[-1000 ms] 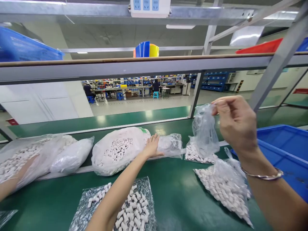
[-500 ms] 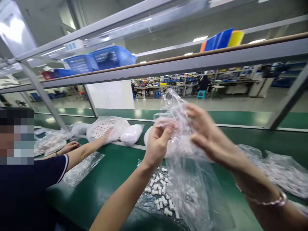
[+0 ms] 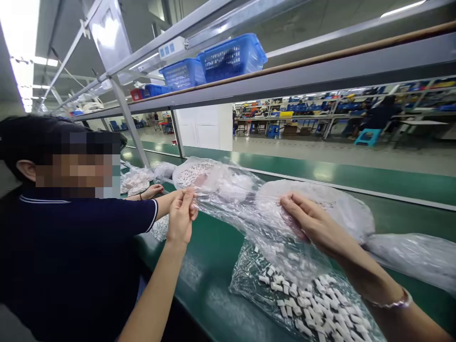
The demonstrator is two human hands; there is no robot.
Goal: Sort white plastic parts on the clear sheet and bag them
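Note:
A clear plastic bag (image 3: 235, 211) is stretched between my two hands above the green bench. My left hand (image 3: 182, 213) pinches one end of it, beside the co-worker's forearm. At the other end my right hand (image 3: 306, 216) grips the film between thumb and fingers. Below the bag, several small white plastic fittings (image 3: 317, 304) lie spread on a sheet of clear plastic film (image 3: 249, 275). Behind my right hand rests a large translucent bag (image 3: 342, 204) with small pieces in it.
A co-worker in a dark shirt (image 3: 78, 242) stands at the left, one hand in an open bag of small white parts (image 3: 194, 173). Blue baskets (image 3: 231, 57) sit on the overhead shelf (image 3: 320, 59). Another clear bag (image 3: 416, 256) lies on the bench (image 3: 210, 251) at right.
My hands have moved apart, pulling the bunched bag out wide and lower. The view has turned left, showing more of the co-worker.

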